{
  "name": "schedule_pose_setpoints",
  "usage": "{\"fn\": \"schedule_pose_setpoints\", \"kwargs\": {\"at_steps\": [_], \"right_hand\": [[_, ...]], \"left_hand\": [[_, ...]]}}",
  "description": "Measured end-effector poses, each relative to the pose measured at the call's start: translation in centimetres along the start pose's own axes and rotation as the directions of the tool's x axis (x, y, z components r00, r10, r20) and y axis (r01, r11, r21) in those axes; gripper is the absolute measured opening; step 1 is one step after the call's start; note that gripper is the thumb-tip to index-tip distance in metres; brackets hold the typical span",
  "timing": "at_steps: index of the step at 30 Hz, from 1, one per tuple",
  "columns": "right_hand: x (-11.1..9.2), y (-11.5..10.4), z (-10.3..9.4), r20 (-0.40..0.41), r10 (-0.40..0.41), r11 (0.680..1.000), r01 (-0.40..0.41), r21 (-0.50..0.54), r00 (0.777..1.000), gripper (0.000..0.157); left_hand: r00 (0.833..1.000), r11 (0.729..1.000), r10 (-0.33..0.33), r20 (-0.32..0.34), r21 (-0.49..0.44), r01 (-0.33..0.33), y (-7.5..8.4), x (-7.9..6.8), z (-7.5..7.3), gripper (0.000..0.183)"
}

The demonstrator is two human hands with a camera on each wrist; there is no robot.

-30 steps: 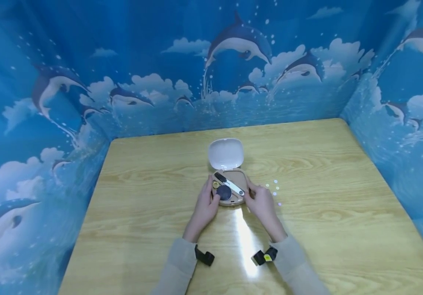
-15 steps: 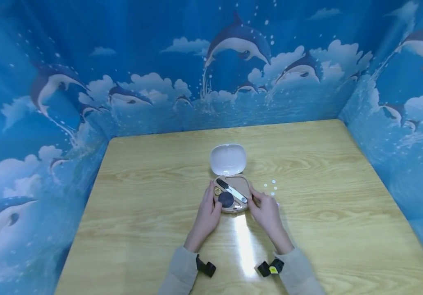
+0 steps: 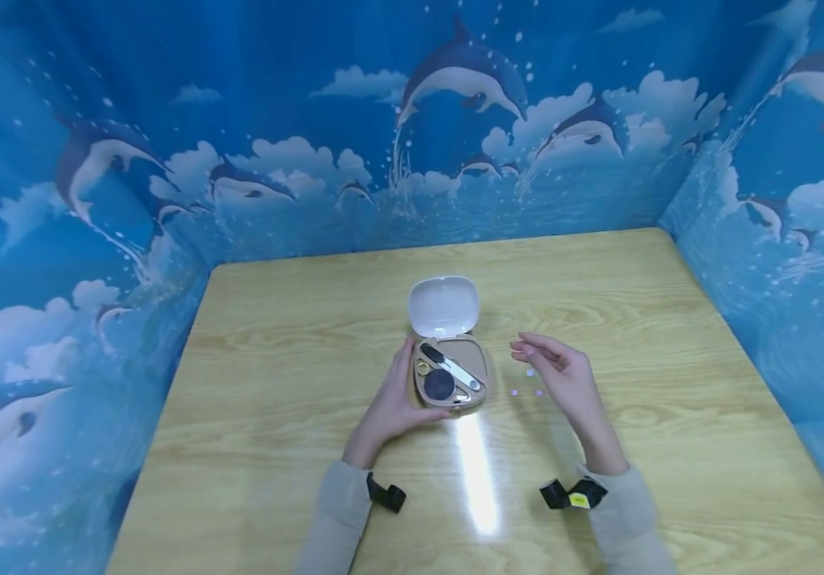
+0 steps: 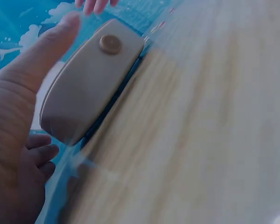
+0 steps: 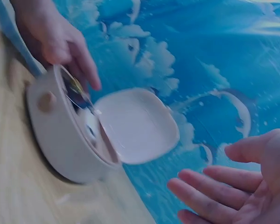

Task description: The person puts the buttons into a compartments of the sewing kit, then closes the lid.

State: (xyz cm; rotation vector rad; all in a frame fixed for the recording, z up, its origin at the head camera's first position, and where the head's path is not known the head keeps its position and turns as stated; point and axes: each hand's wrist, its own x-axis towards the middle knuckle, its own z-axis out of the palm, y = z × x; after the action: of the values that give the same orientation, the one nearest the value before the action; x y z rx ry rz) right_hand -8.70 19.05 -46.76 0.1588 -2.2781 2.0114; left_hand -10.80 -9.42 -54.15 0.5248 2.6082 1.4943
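case lid up, slim tool seated inside; left hand gripping case's left side, right hand loose right of case, small discs apparently left to handle.

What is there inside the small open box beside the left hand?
In the box I see a black-and-white tool, a dark round piece and a gold-coloured round piece. Anything under them or deeper inside is covered and cannot be seen.

We see blue sheets printed with dolphins and clouds around three sides of a wood-grain bench, which catches a white streak of light
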Motion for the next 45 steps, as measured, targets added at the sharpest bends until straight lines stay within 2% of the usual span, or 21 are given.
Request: {"fn": "schedule_pose_setpoints", "kwargs": {"at_steps": [5, 9, 14, 19, 23, 27, 31, 35, 40, 45], "right_hand": [[1.0, 0.0, -1.8, -0.047, -0.039, 0.999, 0.04, 0.029, 0.998, 0.033], [1.9, 0.8, -3.1, -0.083, -0.037, 0.997, 0.043, 0.067, 0.996, 0.032], [2.6, 2.6, -4.4, -0.117, -0.036, 0.982, 0.057, 0.18, 0.992, 0.032], [3.5, 4.3, -5.2, -0.139, -0.019, 0.961, 0.056, 0.271, 0.99, 0.036], [4.0, 5.8, -5.7, -0.176, 0.009, 0.957, 0.043, 0.287, 0.984, 0.037], [4.5, 7.2, -6.0, -0.22, 0.017, 0.967, 0.04, 0.252, 0.975, 0.036], [4.8, 8.7, -6.2, -0.23, -0.071, 0.981, 0.109, 0.158, 0.971, 0.036], [5.1, 9.4, -6.2, -0.206, -0.162, 0.976, 0.188, 0.109, 0.965, 0.039], [5.0, 8.7, -6.0, -0.178, -0.187, 0.973, 0.207, 0.101, 0.966, 0.04], [4.4, 7.3, -5.7, -0.142, -0.147, 0.989, 0.144, -0.035, 0.979, 0.045]], "left_hand": [[0.997, 0.995, 0.081, 0.013, 0.057, -0.082, -1.1, 0.9, -0.6, 0.149], [0.994, 0.989, 0.106, 0.008, 0.101, -0.106, -1.5, 1.3, -0.8, 0.148], [0.991, 0.984, 0.136, 0.01, 0.111, -0.136, -1.7, 1.8, -0.8, 0.143], [0.991, 0.987, 0.133, 0.002, 0.086, -0.132, -1.8, 2.1, -0.6, 0.142], [0.995, 0.99, 0.101, 0.015, 0.098, -0.102, -1.8, 2.1, -0.5, 0.143], [0.996, 0.988, 0.088, 0.023, 0.123, -0.09, -1.9, 2.0, -0.4, 0.14], [0.997, 0.986, 0.078, 0.023, 0.145, -0.081, -1.9, 1.8, -0.3, 0.135], [0.996, 0.984, 0.084, 0.015, 0.16, -0.085, -2.0, 1.7, -0.3, 0.133], [0.996, 0.984, 0.089, 0.003, 0.155, -0.088, -2.1, 1.7, -0.2, 0.132], [0.996, 0.986, 0.094, -0.006, 0.142, -0.092, -2.1, 1.7, -0.2, 0.131]]}}
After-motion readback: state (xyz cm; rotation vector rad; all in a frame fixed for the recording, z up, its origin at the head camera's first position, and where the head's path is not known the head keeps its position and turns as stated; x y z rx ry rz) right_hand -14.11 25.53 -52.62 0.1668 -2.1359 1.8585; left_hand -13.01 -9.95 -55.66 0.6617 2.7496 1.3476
